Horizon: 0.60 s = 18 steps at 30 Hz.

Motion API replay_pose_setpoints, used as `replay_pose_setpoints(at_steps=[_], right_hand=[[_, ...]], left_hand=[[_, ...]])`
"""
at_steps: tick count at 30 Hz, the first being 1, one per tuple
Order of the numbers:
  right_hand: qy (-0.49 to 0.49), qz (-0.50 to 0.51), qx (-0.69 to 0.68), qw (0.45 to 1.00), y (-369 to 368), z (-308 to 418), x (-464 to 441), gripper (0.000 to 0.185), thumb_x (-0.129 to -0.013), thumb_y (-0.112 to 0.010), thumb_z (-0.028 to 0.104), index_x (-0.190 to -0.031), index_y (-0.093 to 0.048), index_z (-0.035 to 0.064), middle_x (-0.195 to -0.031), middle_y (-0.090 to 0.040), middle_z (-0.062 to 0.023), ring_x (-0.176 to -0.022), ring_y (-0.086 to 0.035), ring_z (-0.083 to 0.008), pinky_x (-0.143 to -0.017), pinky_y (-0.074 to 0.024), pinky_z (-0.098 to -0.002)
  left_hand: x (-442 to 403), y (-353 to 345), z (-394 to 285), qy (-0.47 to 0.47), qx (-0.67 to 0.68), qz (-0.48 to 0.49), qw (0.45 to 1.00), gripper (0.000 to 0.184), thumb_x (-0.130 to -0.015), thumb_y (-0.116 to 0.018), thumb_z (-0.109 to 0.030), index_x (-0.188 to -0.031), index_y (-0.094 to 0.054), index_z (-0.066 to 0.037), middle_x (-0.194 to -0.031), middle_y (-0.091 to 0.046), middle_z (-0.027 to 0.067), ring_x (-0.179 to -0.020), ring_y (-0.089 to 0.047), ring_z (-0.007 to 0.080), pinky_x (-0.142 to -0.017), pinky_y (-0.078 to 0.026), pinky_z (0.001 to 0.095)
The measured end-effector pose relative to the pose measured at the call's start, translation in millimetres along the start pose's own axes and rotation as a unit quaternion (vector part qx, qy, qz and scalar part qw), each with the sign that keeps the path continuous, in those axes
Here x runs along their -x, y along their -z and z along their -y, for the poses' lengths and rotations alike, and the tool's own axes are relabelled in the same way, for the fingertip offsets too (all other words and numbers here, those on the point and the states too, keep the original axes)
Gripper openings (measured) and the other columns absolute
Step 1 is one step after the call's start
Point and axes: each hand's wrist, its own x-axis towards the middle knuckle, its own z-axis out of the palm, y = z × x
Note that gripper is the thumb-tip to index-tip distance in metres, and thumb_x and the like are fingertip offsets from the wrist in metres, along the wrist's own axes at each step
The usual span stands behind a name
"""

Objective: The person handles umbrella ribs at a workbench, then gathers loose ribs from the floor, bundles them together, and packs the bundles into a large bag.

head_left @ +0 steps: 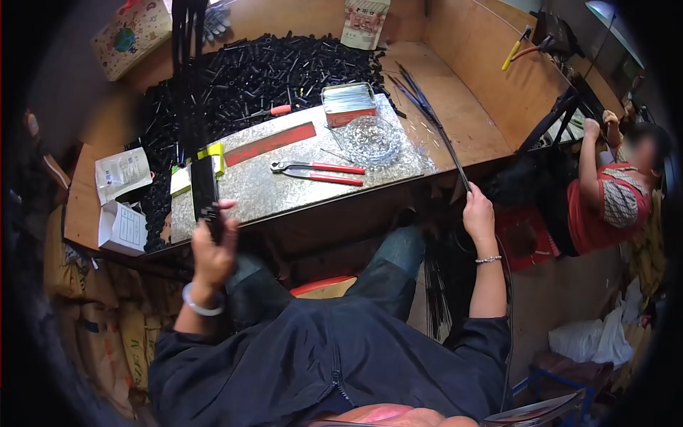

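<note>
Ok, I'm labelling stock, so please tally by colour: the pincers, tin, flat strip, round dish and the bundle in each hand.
Red, at least partly: 3 (pincers, tin, flat strip)
Black: 2 (left-hand bundle, right-hand bundle)
Clear: 1 (round dish)
Total: 6

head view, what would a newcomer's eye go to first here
Probably the big heap of small black pieces spread across the back of the wooden table. Next, the red-handled pliers lying on the pale speckled board in front of it. Then the wide black bundle in the left hand and the thinner dark bundle in the right hand.
</note>
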Motion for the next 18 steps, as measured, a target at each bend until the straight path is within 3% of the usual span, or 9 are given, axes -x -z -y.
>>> replay_pose_setpoints(at_steps=[2, 3, 5, 7, 8, 9, 13, 14, 18], right_hand=[[0.034, 0.008, -0.03, 0.999, -8, -4, -1, 0.036, -0.089, -0.052, 0.016, -0.122, -0.051, 0.0041, -0.099, -0.06, -0.0283, -0.096, -0.059, -0.04, -0.08, -0.0475, -0.0446], [0.054, 0.017, 0.007, 0.998, 21, -20, -12, 0.036, -0.089, -0.052, 0.016, -0.122, -0.051, 0.0041, -0.099, -0.06, -0.0283, -0.096, -0.059, -0.04, -0.08, -0.0475, -0.0446], [0.036, 0.076, -0.075, 0.994, 11, -15, -12, 0.035, -0.089, -0.051, 0.014, -0.122, -0.05, 0.0031, -0.102, -0.06, -0.0266, -0.097, -0.058, -0.0406, -0.081, -0.0474, -0.0435], [0.166, 0.04, -0.037, 0.985, 4, -28, -21, 0.036, -0.089, -0.052, 0.014, -0.122, -0.049, -0.0001, -0.094, -0.062, -0.0177, -0.083, -0.062, -0.0283, -0.077, -0.0484, -0.0359], [0.189, 0.063, -0.038, 0.979, 13, -15, -17, 0.038, -0.089, -0.055, 0.016, -0.122, -0.049, -0.0004, -0.104, -0.06, -0.0171, -0.091, -0.06, -0.0256, -0.082, -0.0467, -0.0344], [0.097, 0.136, -0.055, 0.984, 15, -19, -24, 0.039, -0.089, -0.056, 0.019, -0.123, -0.049, 0.0015, -0.11, -0.058, -0.0182, -0.101, -0.057, -0.0262, -0.09, -0.0423, -0.0336], [0.167, 0.104, -0.064, 0.978, 31, -44, -39, 0.048, -0.095, -0.051, 0.028, -0.131, -0.043, -0.0025, -0.114, -0.058, -0.0125, -0.099, -0.053, -0.0187, -0.089, -0.0408, -0.0288], [0.059, 0.157, -0.223, 0.96, 35, -76, -53, 0.049, -0.096, -0.049, 0.032, -0.133, -0.042, 0.0018, -0.118, -0.056, -0.0104, -0.094, -0.053, -0.0172, -0.083, -0.0426, -0.0272], [-0.055, 0.207, -0.13, 0.968, 44, -149, -119, 0.051, -0.094, -0.049, 0.044, -0.136, -0.041, 0.0184, -0.117, -0.057, -0.0029, -0.077, -0.051, -0.0076, -0.063, -0.04, -0.0191]], left_hand=[[7, 21, -8, 0.013, -0.02, -0.01, 1.0, 0.023, -0.093, -0.054, -0.014, -0.114, -0.053, -0.002, -0.07, -0.038, -0.0078, -0.058, -0.035, 0.0008, -0.052, -0.026, 0.0172], [21, 13, -12, 0.076, -0.04, 0.009, 0.996, 0.024, -0.092, -0.055, -0.012, -0.113, -0.054, -0.001, -0.073, -0.046, -0.0054, -0.062, -0.043, 0.0044, -0.057, -0.035, 0.0189], [39, 34, -5, 0.042, -0.12, -0.018, 0.992, 0.026, -0.088, -0.057, -0.01, -0.113, -0.056, -0.002, -0.061, -0.045, 0.0029, -0.058, -0.04, 0.0092, -0.057, -0.037, 0.0239], [77, 49, 30, 0.081, -0.172, -0.027, 0.981, 0.029, -0.088, -0.057, -0.013, -0.114, -0.055, 0.0, -0.081, -0.063, 0.0179, -0.078, -0.065, 0.0263, -0.072, -0.047, 0.0317], [102, 60, 41, 0.192, -0.188, -0.022, 0.963, 0.032, -0.088, -0.057, -0.012, -0.116, -0.055, 0.001, -0.103, -0.065, 0.0159, -0.101, -0.063, 0.0244, -0.087, -0.045, 0.0313], [135, 67, 68, 0.225, -0.226, -0.061, 0.946, 0.034, -0.088, -0.058, -0.018, -0.116, -0.055, 0.002, -0.104, -0.065, 0.0182, -0.101, -0.063, 0.0264, -0.084, -0.046, 0.0327], [278, 85, 118, 0.36, -0.245, -0.183, 0.881, 0.038, -0.087, -0.058, -0.029, -0.113, -0.056, -0.001, -0.097, -0.064, 0.0215, -0.093, -0.063, 0.0327, -0.078, -0.048, 0.038], [324, 78, 130, 0.409, -0.257, -0.194, 0.854, 0.041, -0.087, -0.058, -0.029, -0.116, -0.053, 0.0, -0.097, -0.063, 0.0249, -0.093, -0.061, 0.0378, -0.078, -0.048, 0.0412], [451, 28, 147, 0.53, -0.283, -0.18, 0.779, 0.046, -0.085, -0.059, -0.03, -0.117, -0.051, 0.002, -0.095, -0.061, 0.0293, -0.09, -0.059, 0.0447, -0.079, -0.048, 0.0475]])
